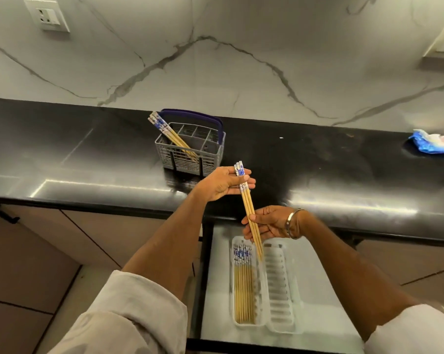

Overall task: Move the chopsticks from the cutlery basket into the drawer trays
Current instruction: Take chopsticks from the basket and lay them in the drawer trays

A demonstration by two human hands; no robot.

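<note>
Plainly the held chopsticks [249,208] are light, stiff, smooth sticks, likely to slide against each other, so a pinch at both ends keeps the bundle together. Left hand [226,183] grips the blue-patterned tops; right hand [269,222] pinches the plain shafts lower down. Their long axis runs far-left to near-right, tips down over the left drawer tray [235,241], which already holds chopsticks. More lean leftward in the cutlery basket [190,159] on the far counter

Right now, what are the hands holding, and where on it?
A bundle of chopsticks: the left hand grips the blue-patterned top end, the right hand pinches the plain lower shafts.
</note>
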